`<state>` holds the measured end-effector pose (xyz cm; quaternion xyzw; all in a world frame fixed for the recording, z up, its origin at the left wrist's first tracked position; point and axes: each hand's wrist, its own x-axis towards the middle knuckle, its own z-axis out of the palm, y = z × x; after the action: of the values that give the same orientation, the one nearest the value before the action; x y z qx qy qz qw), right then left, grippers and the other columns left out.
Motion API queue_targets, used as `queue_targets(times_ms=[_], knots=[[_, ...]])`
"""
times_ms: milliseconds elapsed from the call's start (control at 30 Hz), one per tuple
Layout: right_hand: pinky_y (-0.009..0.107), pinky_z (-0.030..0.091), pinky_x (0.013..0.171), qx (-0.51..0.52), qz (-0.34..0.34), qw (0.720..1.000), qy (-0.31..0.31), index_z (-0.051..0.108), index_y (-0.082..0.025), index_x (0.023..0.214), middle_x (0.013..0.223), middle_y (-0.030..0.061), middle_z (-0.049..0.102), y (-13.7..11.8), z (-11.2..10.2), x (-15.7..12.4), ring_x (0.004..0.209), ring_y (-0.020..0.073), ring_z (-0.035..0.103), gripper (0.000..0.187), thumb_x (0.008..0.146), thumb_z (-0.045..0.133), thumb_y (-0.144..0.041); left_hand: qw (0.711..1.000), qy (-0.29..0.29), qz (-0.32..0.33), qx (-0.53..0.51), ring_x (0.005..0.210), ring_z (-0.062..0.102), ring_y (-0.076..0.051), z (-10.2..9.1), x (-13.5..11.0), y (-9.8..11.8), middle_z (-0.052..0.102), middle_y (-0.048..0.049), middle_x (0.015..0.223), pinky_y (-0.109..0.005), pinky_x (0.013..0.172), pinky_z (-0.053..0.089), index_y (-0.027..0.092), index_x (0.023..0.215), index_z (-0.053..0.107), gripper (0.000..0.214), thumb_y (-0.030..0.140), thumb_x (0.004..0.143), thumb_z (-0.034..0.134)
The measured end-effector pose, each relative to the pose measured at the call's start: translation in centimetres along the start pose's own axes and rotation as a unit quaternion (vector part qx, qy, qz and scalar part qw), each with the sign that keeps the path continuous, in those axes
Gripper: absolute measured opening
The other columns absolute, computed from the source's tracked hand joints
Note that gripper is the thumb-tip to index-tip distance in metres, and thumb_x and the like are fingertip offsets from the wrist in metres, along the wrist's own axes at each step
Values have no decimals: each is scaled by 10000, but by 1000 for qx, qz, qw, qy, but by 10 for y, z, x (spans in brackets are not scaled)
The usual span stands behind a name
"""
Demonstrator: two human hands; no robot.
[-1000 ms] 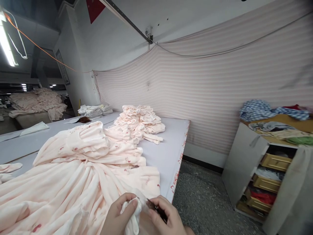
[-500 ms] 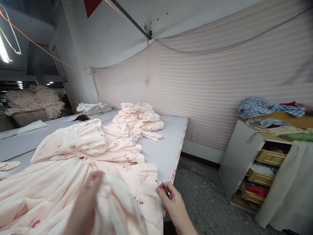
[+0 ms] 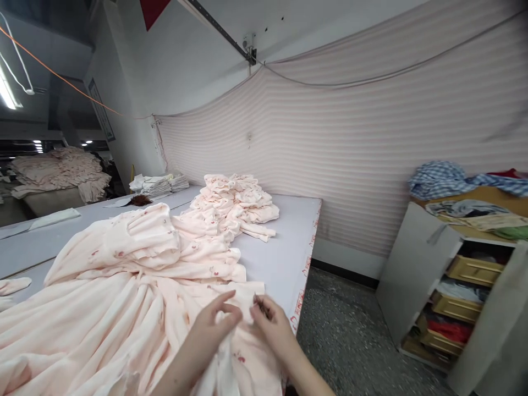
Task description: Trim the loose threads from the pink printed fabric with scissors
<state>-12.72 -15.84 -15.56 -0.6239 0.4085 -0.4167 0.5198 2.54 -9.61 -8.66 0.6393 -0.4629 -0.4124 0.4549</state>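
Note:
Pale pink garments (image 3: 103,324) with small red prints lie heaped and gathered over the table in front of me. My left hand (image 3: 218,316) is over the near garment, its fingers bent around a gathered part of the cloth that hangs below it; its exact grip is partly hidden. Close beside it, near the table's right edge, my right hand (image 3: 272,324) is closed around a small dark metal tool (image 3: 263,309) with a thin pointed end. Most of that tool is covered by the fingers.
Farther back on the table (image 3: 289,231) rise a second pink garment pile (image 3: 235,201), stacked white pieces (image 3: 154,184) and a dark brown tuft (image 3: 140,200). A cabinet (image 3: 424,280) with drawers and cloth on top stands right, across the floor. Striped fabric (image 3: 338,143) covers the wall.
My left hand has moved right and the cloth lifted with it has come down. My right hand has shifted slightly left and up, so both hands are now close together.

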Motion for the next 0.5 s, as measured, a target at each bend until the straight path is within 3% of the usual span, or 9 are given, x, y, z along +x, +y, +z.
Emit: queue_targets(times_ms=[33,100,200,267,333,433,500], knots=[[254,488,727,17,-9,1000,-21,640,-191,916,839,21,678,-5,3,-8,822,189,633,240,848,514,-383,999,-13,8,36,972,602,-256,5,2,-4,688,-30,901,-318,874,414,190,1038,650,362,359,719,682],[258,488,759,48,-10,998,-51,620,-189,964,826,23,681,-7,4,-20,837,189,645,216,863,506,-343,996,16,16,84,863,598,-252,9,4,-11,646,-7,803,-308,788,415,199,849,633,168,322,733,644],[253,475,673,-31,12,999,8,561,-214,1008,749,-15,611,3,0,-20,709,176,618,210,824,556,-316,986,82,58,130,675,541,-211,9,-1,-19,537,26,661,-281,641,383,221,726,533,136,330,808,543],[253,449,621,-118,21,992,41,542,-236,1078,737,-29,580,10,-4,-13,665,178,590,298,784,583,-274,974,105,123,159,674,536,-211,9,-6,-23,522,13,675,-284,643,388,228,729,522,145,328,834,522],[261,439,643,-156,11,987,24,583,-236,1002,754,-13,604,12,-5,-6,703,190,597,230,781,534,-196,951,145,188,196,719,546,-221,8,-11,-24,553,-29,755,-299,693,406,231,690,522,151,301,819,552],[273,434,701,-145,-18,989,7,589,-212,826,823,28,647,8,-6,3,778,203,607,141,799,468,-145,919,207,246,226,896,561,-277,5,-17,-23,618,-125,1036,-346,836,395,236,560,460,260,281,760,620],[276,429,704,-128,-30,991,11,594,-202,834,828,35,644,4,-6,6,777,207,600,130,819,469,-171,938,192,224,182,948,571,-294,0,-19,-24,653,-129,1084,-354,866,389,241,535,405,322,318,774,606]])
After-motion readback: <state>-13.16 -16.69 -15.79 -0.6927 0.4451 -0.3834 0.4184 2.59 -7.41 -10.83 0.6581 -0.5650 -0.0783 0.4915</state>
